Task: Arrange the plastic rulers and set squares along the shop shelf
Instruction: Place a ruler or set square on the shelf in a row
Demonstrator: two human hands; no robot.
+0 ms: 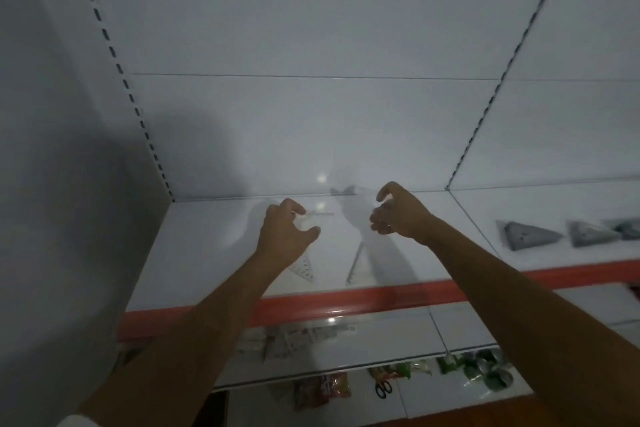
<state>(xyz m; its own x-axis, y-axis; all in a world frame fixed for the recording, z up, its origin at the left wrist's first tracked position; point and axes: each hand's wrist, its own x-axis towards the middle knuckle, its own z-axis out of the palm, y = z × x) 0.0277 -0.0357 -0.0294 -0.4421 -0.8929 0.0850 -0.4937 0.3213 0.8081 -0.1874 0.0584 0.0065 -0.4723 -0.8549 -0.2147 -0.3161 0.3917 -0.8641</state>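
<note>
On the white shelf (207, 253) lie clear plastic pieces that are hard to see in the dim light. My left hand (287, 236) pinches a clear ruler (320, 216) between thumb and fingers, near the back of the shelf. A clear set square (304, 270) lies just below that hand's wrist. A second clear set square (356, 267) lies flat to its right, its tip reaching up toward my right hand (394, 215). The right hand hovers over the shelf with its fingers curled. Whether it holds any clear plastic cannot be made out.
A red strip (363, 302) runs along the shelf's front edge. Grey triangular packs (526, 236) lie on the neighbouring shelf section at right. Lower shelves hold packets (322, 388), black scissors (383, 389) and green items (485, 371). A slotted upright (138, 114) borders the shelf at left.
</note>
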